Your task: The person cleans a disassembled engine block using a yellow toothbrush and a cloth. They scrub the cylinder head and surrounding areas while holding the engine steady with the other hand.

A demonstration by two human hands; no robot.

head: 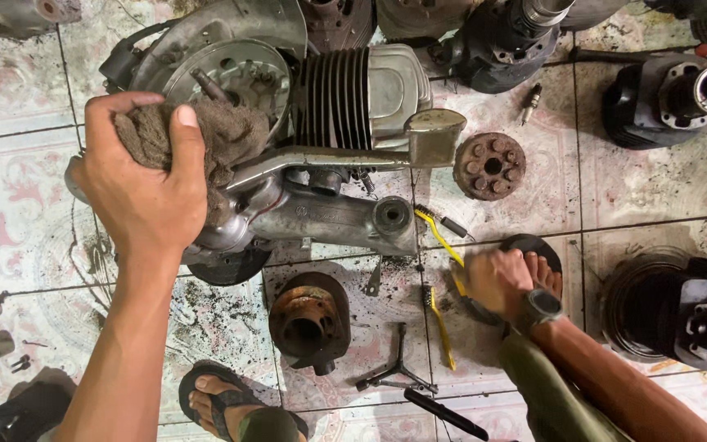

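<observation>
The left hand (pixel 137 176) has its fingers closed round a wad of grey-brown rag (pixel 206 135), pressing it onto the scooter engine (pixel 304 155) that lies on the tiled floor (pixel 10 205), toward the far side. The rag sits where the flywheel cover meets the crankcase. Judging by the metal, the arm and casing near the rag already shine fairly clean, while the cooling fins and the underside look grimy, so plenty of wiping seems left.

Down by the near side, the right hand (pixel 497 278) is curled shut on a yellow-handled brush (pixel 443 245), resting just beside a sandalled foot (pixel 542 266). A second yellow brush (pixel 439 323) lies near it. Between the two arms stands a rusty cylinder (pixel 311 319), and a three-way socket wrench (pixel 397 372) lies beyond it toward the near edge. A rusty round hub (pixel 489 166) sits just past the engine.

The floor is patterned tile, strewn with black grit, and more engines crowd the far and right edges.
</observation>
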